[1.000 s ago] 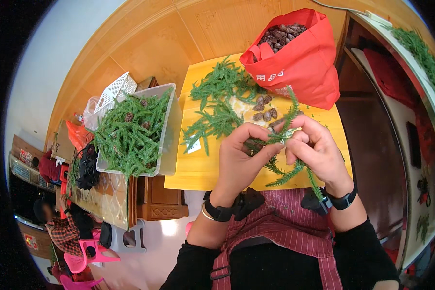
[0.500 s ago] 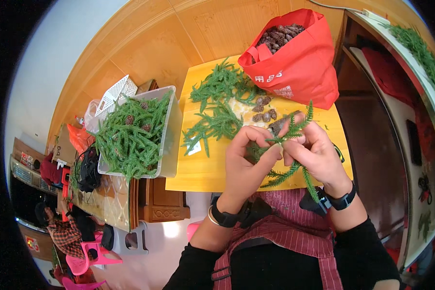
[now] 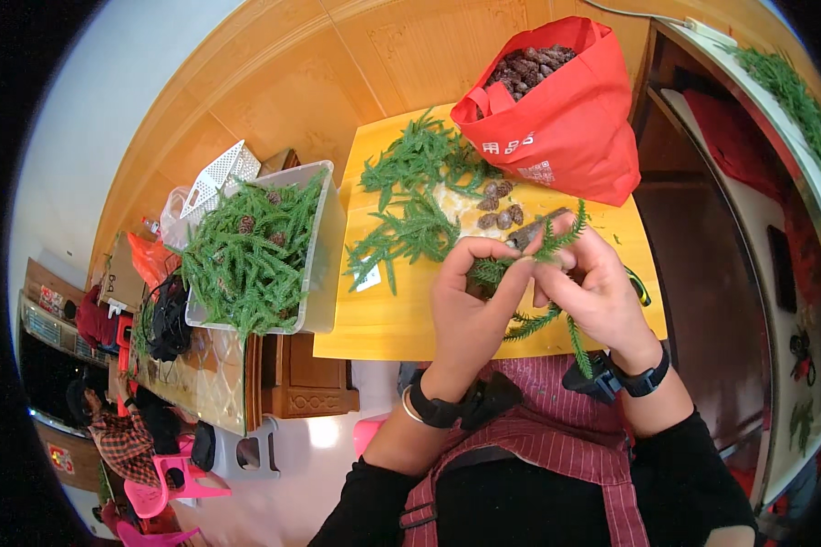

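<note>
Above the front right of the yellow table (image 3: 374, 337), my left hand (image 3: 474, 301) and my right hand (image 3: 588, 287) meet at the fingertips. Both are closed in a pinch on a green artificial pine sprig (image 3: 561, 239), whose needled branches stick out above and below the fingers. The exact spot being pinched is hidden by the fingers. Just beyond my hands, several brown pine cones (image 3: 497, 219) lie on a pale patch of the tabletop. Loose green sprigs (image 3: 415, 228) are spread to the left of these cones.
A red bag (image 3: 566, 123) full of pine cones stands at the table's back right. Left of the table, a clear plastic bin (image 3: 324, 264) overflows with green sprigs. A white basket (image 3: 223, 178) sits behind it. At far left, another person (image 3: 128, 438) sits near pink stools.
My fingertips have drawn slightly closer together around the sprig, and its lower branches have shifted a little. My left hand has tilted slightly.
</note>
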The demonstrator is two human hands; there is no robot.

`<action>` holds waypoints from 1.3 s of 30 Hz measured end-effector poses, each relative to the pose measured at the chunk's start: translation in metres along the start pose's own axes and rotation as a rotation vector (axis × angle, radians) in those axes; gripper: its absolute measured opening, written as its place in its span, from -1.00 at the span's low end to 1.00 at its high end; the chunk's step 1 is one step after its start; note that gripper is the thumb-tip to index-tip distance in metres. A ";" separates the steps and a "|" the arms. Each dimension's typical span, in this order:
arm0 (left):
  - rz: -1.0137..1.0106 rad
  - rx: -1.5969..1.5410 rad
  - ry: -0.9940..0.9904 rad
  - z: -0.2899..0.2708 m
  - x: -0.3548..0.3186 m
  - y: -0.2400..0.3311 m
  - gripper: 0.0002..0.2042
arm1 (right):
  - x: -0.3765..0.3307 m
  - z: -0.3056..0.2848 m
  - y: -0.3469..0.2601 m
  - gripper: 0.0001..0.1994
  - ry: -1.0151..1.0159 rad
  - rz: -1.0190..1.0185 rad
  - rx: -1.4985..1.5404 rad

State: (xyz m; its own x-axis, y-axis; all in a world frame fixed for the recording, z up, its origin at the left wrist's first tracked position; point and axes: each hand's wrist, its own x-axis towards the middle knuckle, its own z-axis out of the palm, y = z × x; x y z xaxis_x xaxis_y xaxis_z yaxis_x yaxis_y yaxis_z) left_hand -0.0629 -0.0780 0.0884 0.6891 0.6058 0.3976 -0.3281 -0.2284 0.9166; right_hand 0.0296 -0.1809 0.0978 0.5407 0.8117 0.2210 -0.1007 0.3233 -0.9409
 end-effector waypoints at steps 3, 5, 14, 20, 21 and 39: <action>-0.100 -0.120 -0.008 0.001 0.000 0.000 -0.88 | 0.001 0.000 -0.001 -0.78 0.032 -0.007 0.003; -0.058 -0.109 0.038 0.005 -0.001 0.002 -0.90 | 0.001 -0.001 -0.002 -0.78 0.042 -0.016 -0.014; -0.135 -0.237 0.080 0.002 0.000 -0.010 -0.91 | 0.005 -0.002 0.003 -0.80 0.050 -0.007 -0.029; -0.110 -0.203 0.077 -0.003 0.001 -0.009 -0.92 | 0.008 -0.003 0.002 -0.91 0.051 0.036 -0.134; -0.110 -0.205 0.080 -0.004 0.002 -0.009 -0.92 | 0.008 -0.003 0.006 -0.93 0.067 -0.072 -0.162; 0.226 0.086 -0.033 -0.027 0.020 0.004 -0.91 | 0.018 -0.001 -0.021 -0.86 -0.080 0.171 -0.104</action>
State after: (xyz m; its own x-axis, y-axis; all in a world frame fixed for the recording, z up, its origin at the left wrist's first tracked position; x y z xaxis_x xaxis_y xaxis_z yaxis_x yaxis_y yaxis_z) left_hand -0.0676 -0.0457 0.0986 0.6258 0.5069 0.5929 -0.4212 -0.4202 0.8038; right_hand 0.0426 -0.1739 0.1214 0.4543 0.8879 0.0718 -0.0959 0.1289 -0.9870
